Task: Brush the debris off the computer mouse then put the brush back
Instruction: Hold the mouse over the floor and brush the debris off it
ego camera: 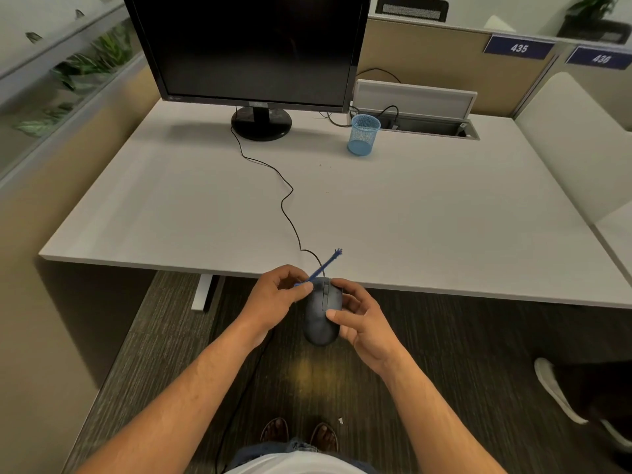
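Mouse (321,313) is held off the desk edge, my right hand (362,319) curled around it for access; my left hand (273,299) fingers pinch the brush (323,266), bristles outward.

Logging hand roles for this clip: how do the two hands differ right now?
The left hand pinches the thin blue brush; the right hand grips the dark mouse. The left sits beside the mouse's front end, the right along its side. Both are off the desk edge.
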